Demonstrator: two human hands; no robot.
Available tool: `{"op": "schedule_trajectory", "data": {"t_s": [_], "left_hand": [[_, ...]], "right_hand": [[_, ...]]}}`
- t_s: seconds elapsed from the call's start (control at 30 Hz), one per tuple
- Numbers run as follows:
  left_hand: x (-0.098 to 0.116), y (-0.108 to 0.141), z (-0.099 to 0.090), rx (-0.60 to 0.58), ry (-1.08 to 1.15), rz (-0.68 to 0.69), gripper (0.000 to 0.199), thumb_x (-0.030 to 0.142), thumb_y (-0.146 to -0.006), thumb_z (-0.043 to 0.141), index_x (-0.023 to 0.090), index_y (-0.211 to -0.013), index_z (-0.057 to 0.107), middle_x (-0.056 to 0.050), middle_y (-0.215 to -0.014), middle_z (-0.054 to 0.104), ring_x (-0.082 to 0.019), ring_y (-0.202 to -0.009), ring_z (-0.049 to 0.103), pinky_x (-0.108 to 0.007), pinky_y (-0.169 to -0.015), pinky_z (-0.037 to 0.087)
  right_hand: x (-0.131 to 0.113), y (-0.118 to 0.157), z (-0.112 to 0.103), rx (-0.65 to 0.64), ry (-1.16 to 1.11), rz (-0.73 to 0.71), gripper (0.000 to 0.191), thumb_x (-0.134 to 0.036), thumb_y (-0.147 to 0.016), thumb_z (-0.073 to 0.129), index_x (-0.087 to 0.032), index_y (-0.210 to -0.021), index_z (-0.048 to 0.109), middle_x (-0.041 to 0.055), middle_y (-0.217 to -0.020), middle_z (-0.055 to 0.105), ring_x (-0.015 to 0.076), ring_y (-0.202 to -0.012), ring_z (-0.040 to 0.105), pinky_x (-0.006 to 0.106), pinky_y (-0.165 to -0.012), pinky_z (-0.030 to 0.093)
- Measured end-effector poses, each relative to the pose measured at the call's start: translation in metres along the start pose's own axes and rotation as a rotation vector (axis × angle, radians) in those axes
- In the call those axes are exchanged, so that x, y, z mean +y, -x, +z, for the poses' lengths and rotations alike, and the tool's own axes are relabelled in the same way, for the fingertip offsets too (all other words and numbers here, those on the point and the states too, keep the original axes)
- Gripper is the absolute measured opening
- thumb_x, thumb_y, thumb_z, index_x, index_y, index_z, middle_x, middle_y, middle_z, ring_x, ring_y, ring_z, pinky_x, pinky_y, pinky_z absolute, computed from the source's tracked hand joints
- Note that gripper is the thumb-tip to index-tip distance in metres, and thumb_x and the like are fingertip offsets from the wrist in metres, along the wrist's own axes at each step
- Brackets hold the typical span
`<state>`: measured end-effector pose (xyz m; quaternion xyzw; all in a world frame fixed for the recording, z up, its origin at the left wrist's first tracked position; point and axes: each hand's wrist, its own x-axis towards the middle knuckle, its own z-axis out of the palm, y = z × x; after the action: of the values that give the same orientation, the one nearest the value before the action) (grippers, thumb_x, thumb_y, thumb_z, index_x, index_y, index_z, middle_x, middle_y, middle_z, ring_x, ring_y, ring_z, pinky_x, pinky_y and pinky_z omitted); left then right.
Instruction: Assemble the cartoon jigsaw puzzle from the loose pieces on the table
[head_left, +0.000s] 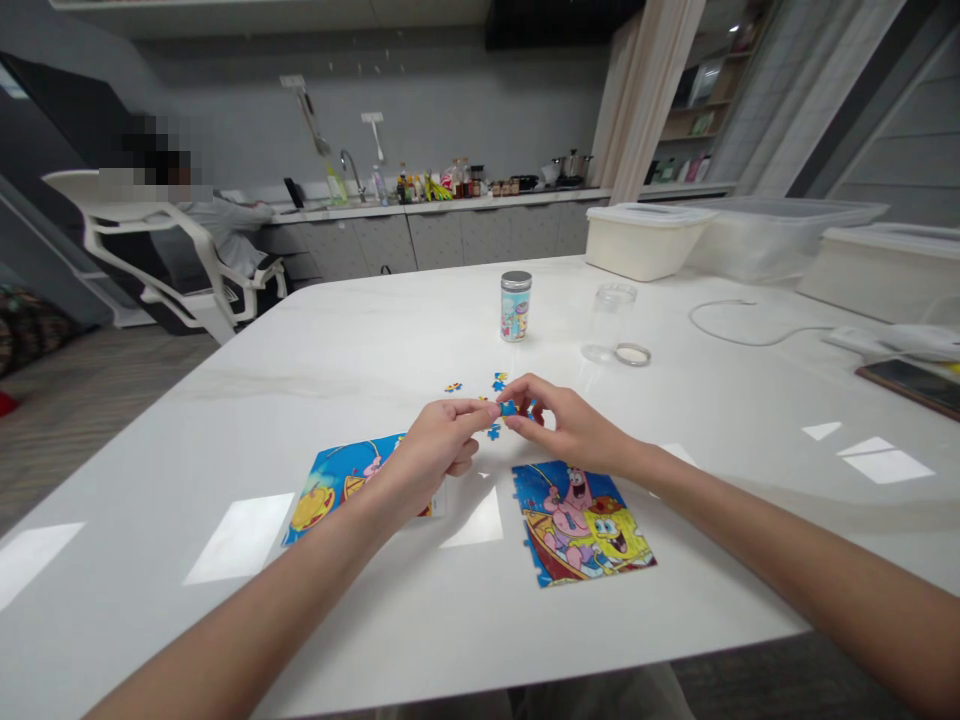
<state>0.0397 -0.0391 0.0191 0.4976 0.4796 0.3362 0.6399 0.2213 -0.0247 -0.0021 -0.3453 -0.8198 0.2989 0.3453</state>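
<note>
Small, bright-blue jigsaw piece (508, 408) with knobbed edge, between fingers (486, 415)

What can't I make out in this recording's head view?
Head view:
Picture sheet at left: right side partly hidden by the left hand and forearm.
Loose puzzle pieces: count, partly covered by the right hand.
Phone: one end, cut off by the right edge.
Canister: fine print, too small.
Blue piece: whether the right hand also grips, too small.

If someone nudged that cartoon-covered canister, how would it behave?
The canister would probably tip if pushed high, standing taller than wide. Once down, its round sides would likely let it roll. Pushed low, it might slide on the glossy table.
</note>
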Motion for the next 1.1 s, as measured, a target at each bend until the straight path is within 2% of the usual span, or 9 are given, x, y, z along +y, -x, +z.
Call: {"op": "schedule_trajectory", "data": {"t_s": [0.1,0.3,0.63,0.9,0.97,1.1], "left_hand": [[-0.002,-0.002,-0.001,0.024,0.013,0.008,0.014,0.028,-0.080,0.065,0.015,-0.079,0.061,0.010,-0.055,0.018,-0.002,-0.041,0.009,-0.023,-0.040,0.005],[-0.004,-0.003,-0.002,0.009,0.013,0.002,0.019,0.032,-0.077,0.069,0.015,-0.079,0.060,0.010,-0.055,0.017,-0.002,-0.041,0.009,-0.022,-0.040,0.006],[-0.002,0.000,0.000,0.032,0.029,-0.011,0.023,0.034,-0.075,0.071,0.016,-0.082,0.060,0.012,-0.052,0.015,-0.002,-0.040,0.009,-0.021,-0.040,0.006],[-0.002,0.000,0.000,0.022,0.002,-0.006,0.011,0.024,-0.080,0.064,0.018,-0.080,0.055,0.012,-0.048,0.019,-0.002,-0.038,0.010,-0.021,-0.039,0.006],[0.000,0.001,0.002,0.050,0.037,-0.006,0.013,0.019,-0.079,0.064,0.019,-0.078,0.050,0.013,-0.047,0.019,-0.002,-0.038,0.009,-0.020,-0.039,0.006],[0.002,0.001,0.003,0.127,0.136,0.024,0.031,0.011,-0.074,0.063,0.022,-0.070,0.034,0.014,-0.049,0.018,-0.002,-0.038,0.010,-0.019,-0.040,0.006]], "right_hand": [[0.002,0.000,0.000,0.041,-0.009,-0.006,0.014,-0.027,-0.087,0.052,-0.019,-0.099,0.054,0.0024,-0.085,0.061,0.0135,-0.073,0.055,0.029,-0.063,0.044],[0.003,-0.001,0.001,0.054,-0.062,0.023,0.009,-0.024,-0.085,0.054,-0.019,-0.093,0.055,0.0015,-0.083,0.061,0.0128,-0.073,0.056,0.029,-0.064,0.046],[0.006,-0.002,0.002,0.058,-0.146,0.047,0.019,-0.021,-0.082,0.056,-0.020,-0.100,0.051,0.0009,-0.082,0.062,0.0134,-0.075,0.060,0.029,-0.063,0.047],[0.004,-0.002,0.001,0.035,-0.168,0.087,0.016,-0.024,-0.081,0.057,-0.019,-0.096,0.056,0.0004,-0.075,0.064,0.0135,-0.072,0.061,0.029,-0.063,0.047],[0.008,-0.004,0.001,0.076,-0.168,0.141,0.015,-0.025,-0.080,0.058,-0.018,-0.094,0.058,0.0011,-0.074,0.065,0.0137,-0.069,0.062,0.029,-0.062,0.048],[0.022,-0.009,-0.005,0.246,-0.181,0.290,0.019,-0.025,-0.078,0.060,-0.017,-0.095,0.061,0.0030,-0.074,0.067,0.0139,-0.064,0.063,0.028,-0.058,0.048]]}}
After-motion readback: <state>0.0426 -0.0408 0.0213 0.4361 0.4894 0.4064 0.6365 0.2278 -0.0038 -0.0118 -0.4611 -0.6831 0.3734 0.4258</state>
